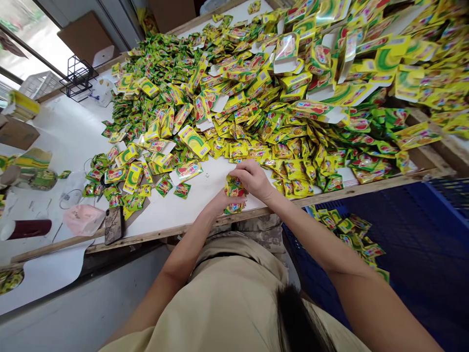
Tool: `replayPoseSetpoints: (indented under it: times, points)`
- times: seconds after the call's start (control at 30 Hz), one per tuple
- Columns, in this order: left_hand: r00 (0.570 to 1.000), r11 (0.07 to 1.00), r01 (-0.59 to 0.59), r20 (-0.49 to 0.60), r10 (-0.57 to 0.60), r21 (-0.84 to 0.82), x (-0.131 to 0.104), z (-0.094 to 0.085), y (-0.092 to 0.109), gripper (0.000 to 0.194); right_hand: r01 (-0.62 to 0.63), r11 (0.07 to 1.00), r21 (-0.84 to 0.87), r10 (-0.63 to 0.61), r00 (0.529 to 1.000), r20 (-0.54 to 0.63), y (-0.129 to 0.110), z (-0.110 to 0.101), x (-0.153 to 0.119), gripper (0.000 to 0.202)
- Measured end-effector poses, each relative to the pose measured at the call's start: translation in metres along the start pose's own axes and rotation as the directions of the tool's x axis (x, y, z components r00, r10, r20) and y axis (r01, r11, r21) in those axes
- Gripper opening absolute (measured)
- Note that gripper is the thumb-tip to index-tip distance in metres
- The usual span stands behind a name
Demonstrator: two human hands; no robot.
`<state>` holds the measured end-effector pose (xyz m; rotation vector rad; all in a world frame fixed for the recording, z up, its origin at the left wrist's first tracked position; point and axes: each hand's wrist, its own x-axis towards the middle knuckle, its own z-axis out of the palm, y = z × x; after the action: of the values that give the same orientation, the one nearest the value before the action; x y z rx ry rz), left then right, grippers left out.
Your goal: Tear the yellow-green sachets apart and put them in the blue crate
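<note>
Near the table's front edge, my left hand (222, 201) is closed round a small green and yellow box (235, 207) held upright. My right hand (253, 181) pinches at the top of that box, where something yellow shows; whether it is a packet or the box flap is too small to tell. Just beyond the hands lies a big heap of small green and yellow packets (293, 168) mixed with flat yellow cartons (194, 141). Two green packets (182, 190) lie left of my hands.
A phone (114, 225), a pink bag (83, 219) and a dark red cylinder (32, 228) are at the left. A wooden rim (176, 231) edges the white table (183, 208). Below right, a blue crate (406, 234) holds filled boxes or packets.
</note>
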<state>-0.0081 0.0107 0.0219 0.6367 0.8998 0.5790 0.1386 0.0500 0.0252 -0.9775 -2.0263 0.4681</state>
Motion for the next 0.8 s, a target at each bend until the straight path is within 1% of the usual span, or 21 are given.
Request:
replayPoseSetpoints:
  times: [0.07, 0.13, 0.2, 0.3, 0.4, 0.47, 0.53, 0.6, 0.7, 0.8]
  points:
    - [1.000, 1.000, 0.004, 0.004, -0.004, -0.015, 0.000, 0.000, 0.001, 0.054, -0.067, 0.998, 0.001, 0.067, 0.996, 0.064, -0.002, -0.003, 0.006, 0.029]
    - [1.000, 1.000, 0.016, 0.006, -0.015, -0.024, 0.000, 0.000, 0.001, 0.054, -0.104, 0.995, 0.008, 0.102, 0.987, 0.127, -0.004, -0.005, 0.013, 0.030]
    - [0.999, 0.999, 0.034, 0.006, -0.034, -0.030, 0.001, -0.002, 0.001, 0.053, -0.105, 0.994, 0.014, 0.100, 0.976, 0.193, -0.004, -0.007, 0.018, 0.030]
    - [0.998, 0.996, 0.060, 0.018, -0.059, -0.059, 0.002, -0.005, 0.000, 0.051, -0.054, 0.998, 0.020, 0.046, 0.963, 0.267, -0.001, -0.008, 0.018, 0.027]
    - [0.997, 0.992, 0.080, 0.018, -0.079, -0.102, 0.002, -0.008, 0.000, 0.047, 0.010, 0.999, 0.046, -0.021, 0.972, 0.233, 0.001, -0.011, 0.012, 0.023]
    - [0.997, 0.991, 0.083, 0.006, -0.083, -0.105, 0.001, -0.009, 0.000, 0.046, 0.025, 0.997, 0.069, -0.038, 0.981, 0.192, 0.001, -0.014, 0.008, 0.031]
    - [0.997, 0.993, 0.082, 0.009, -0.081, -0.091, 0.001, -0.009, 0.000, 0.047, -0.011, 0.997, 0.082, -0.003, 0.986, 0.167, 0.000, -0.019, 0.005, 0.038]
    - [0.997, 0.994, 0.081, 0.022, -0.079, -0.076, 0.001, -0.009, -0.001, 0.049, -0.073, 0.994, 0.076, 0.059, 0.983, 0.176, -0.001, -0.026, 0.004, 0.036]
    - [0.996, 0.995, 0.084, 0.023, -0.083, -0.059, 0.002, -0.010, -0.001, 0.051, -0.107, 0.993, 0.046, 0.091, 0.960, 0.265, -0.001, -0.037, 0.010, 0.027]
    - [0.996, 0.996, 0.083, 0.029, -0.082, -0.033, 0.002, -0.010, -0.002, 0.053, -0.079, 0.995, 0.064, 0.047, 0.914, 0.402, 0.002, -0.046, 0.020, 0.030]
